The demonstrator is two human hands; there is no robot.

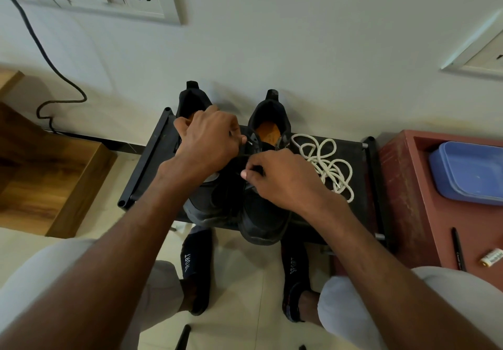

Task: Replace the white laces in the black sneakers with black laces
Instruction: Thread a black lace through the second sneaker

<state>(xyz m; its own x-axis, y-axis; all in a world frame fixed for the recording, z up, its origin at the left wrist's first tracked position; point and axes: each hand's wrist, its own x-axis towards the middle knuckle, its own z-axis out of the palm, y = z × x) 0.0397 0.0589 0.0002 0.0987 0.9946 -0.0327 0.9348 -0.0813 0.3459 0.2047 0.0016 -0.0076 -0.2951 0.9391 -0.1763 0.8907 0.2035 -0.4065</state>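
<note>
Two black sneakers stand side by side on a black rack (152,156), toes toward me. My left hand (209,137) is curled over the left sneaker (206,202) and pinches a black lace end near the right sneaker's tongue. My right hand (280,178) pinches a black lace (245,156) over the eyelets of the right sneaker (261,219), whose orange insole shows. The lace runs between my two hands. The white laces (326,164) lie in a loose pile on the rack, to the right of the shoes.
A dark red cabinet (408,186) at right carries a blue plastic tub (468,172), a pen (458,249) and a small battery (491,257). Wooden furniture (54,175) stands at left. A cable (51,66) hangs from wall sockets. My feet in black slides rest below the rack.
</note>
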